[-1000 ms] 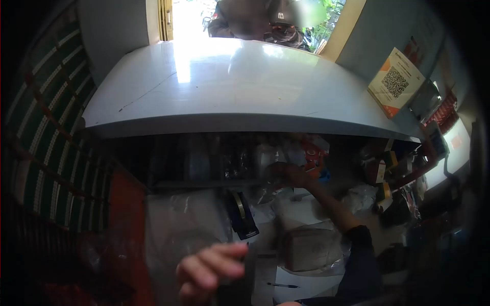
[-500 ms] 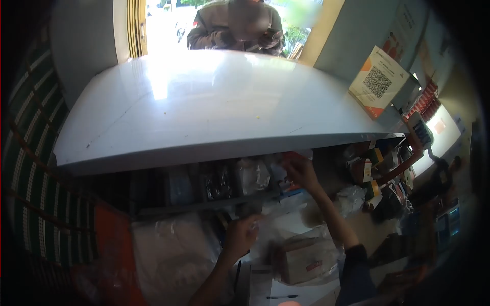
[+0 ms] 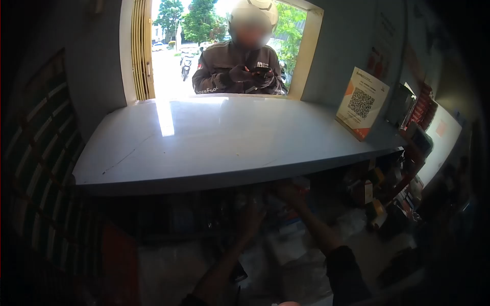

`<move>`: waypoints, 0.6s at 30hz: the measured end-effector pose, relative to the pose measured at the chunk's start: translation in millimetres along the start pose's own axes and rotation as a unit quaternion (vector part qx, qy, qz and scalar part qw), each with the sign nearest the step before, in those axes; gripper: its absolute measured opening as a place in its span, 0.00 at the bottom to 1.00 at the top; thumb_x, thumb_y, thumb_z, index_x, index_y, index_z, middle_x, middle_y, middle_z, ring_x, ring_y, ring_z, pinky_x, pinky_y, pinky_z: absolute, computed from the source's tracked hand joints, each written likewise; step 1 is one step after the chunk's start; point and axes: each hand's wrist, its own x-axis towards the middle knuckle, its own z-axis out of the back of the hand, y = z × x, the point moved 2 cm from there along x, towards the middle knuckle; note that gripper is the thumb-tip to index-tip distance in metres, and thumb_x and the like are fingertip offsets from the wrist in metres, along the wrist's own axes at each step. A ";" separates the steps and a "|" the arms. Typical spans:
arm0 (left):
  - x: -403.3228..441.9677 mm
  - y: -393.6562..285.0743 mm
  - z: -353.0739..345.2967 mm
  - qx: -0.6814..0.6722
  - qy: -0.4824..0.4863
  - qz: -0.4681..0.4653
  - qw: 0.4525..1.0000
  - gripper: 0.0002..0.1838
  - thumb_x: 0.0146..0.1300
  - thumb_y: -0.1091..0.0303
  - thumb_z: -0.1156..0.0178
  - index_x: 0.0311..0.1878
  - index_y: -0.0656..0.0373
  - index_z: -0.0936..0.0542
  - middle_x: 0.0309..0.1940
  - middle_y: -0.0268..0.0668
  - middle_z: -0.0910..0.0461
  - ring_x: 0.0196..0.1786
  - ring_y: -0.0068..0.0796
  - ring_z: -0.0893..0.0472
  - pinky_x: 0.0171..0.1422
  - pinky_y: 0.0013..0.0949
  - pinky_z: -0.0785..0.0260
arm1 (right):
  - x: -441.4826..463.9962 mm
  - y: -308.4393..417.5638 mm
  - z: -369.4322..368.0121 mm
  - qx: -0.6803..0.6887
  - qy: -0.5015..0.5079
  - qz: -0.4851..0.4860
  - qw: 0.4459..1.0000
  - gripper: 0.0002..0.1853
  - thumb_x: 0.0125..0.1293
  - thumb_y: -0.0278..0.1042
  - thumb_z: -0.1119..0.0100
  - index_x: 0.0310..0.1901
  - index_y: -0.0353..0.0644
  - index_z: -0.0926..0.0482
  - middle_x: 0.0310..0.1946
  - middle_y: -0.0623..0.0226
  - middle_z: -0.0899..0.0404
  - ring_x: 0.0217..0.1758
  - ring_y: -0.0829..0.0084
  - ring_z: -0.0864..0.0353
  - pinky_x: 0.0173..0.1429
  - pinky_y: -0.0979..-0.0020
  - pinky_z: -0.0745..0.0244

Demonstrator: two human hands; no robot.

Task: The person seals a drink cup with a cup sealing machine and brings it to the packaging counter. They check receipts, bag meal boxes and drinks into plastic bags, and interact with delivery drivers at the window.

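Both of my hands reach into the dark shelf space under the front edge of the white counter. My left hand is raised beside some clear plastic packets, its fingers blurred and dim. To the right of it, my right hand sits close under the counter edge, fingers lost in shadow. A small red and whitish item shows right by that hand; whether it is held I cannot tell. Below the hands, pale plastic-wrapped things are only faintly visible.
Across the counter stands a person in a helmet and dark jacket, holding a phone. A QR code stand is on the counter's right side. Boxes crowd the lower right, and a green-and-white slatted rack rises at left.
My view has tilted up, showing more of the person and doorway. My left hand has moved up to the shelf, close to my right hand. The lower area looks darker.
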 end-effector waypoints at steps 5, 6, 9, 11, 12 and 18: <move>3.8 95.5 -45.2 0.080 0.011 -0.083 0.993 0.21 0.58 0.60 0.42 0.53 0.58 0.29 0.44 0.45 0.24 0.51 0.45 0.26 0.57 0.43 0.35 | -62.6 21.6 74.6 0.242 0.084 -0.003 0.967 0.18 0.63 0.45 0.46 0.47 0.40 0.24 0.35 0.62 0.21 0.37 0.68 0.21 0.40 0.65 0.24; 11.3 68.8 -23.2 0.022 -0.012 -0.059 0.998 0.22 0.57 0.58 0.42 0.53 0.55 0.30 0.46 0.44 0.24 0.52 0.46 0.26 0.57 0.44 0.35 | -70.0 15.0 81.9 0.327 0.092 -0.026 0.940 0.22 0.64 0.49 0.46 0.49 0.38 0.25 0.38 0.61 0.21 0.42 0.65 0.21 0.47 0.62 0.26; 1.3 -10.6 31.4 -0.317 -0.088 0.187 0.926 0.22 0.59 0.56 0.46 0.53 0.57 0.32 0.47 0.39 0.27 0.57 0.37 0.29 0.60 0.41 0.38 | -103.0 37.5 90.7 0.546 0.024 0.049 0.836 0.20 0.67 0.49 0.50 0.49 0.40 0.26 0.37 0.63 0.21 0.37 0.69 0.21 0.42 0.70 0.26; -17.5 -87.4 42.2 -0.533 -0.044 0.215 0.817 0.28 0.60 0.54 0.48 0.59 0.60 0.38 0.53 0.39 0.32 0.61 0.31 0.34 0.65 0.38 0.44 | -118.5 72.8 79.0 0.421 -0.153 0.162 0.879 0.19 0.68 0.48 0.51 0.48 0.41 0.25 0.37 0.63 0.21 0.35 0.71 0.21 0.40 0.72 0.26; -27.6 -141.7 43.4 -0.628 0.096 0.201 0.746 0.32 0.59 0.53 0.47 0.63 0.60 0.41 0.56 0.42 0.35 0.64 0.33 0.37 0.67 0.38 0.46 | -136.6 81.1 88.8 0.342 -0.224 0.208 0.889 0.18 0.69 0.48 0.52 0.48 0.41 0.25 0.37 0.63 0.21 0.34 0.72 0.22 0.39 0.73 0.27; -102.6 -256.4 112.4 -0.344 0.219 0.017 0.913 0.50 0.50 0.52 0.37 0.71 0.58 0.53 0.66 0.53 0.46 0.72 0.44 0.49 0.72 0.40 0.54 | -254.3 37.3 199.0 0.537 -0.222 0.188 0.792 0.11 0.67 0.44 0.52 0.34 0.45 0.30 0.26 0.73 0.32 0.26 0.80 0.33 0.34 0.73 0.32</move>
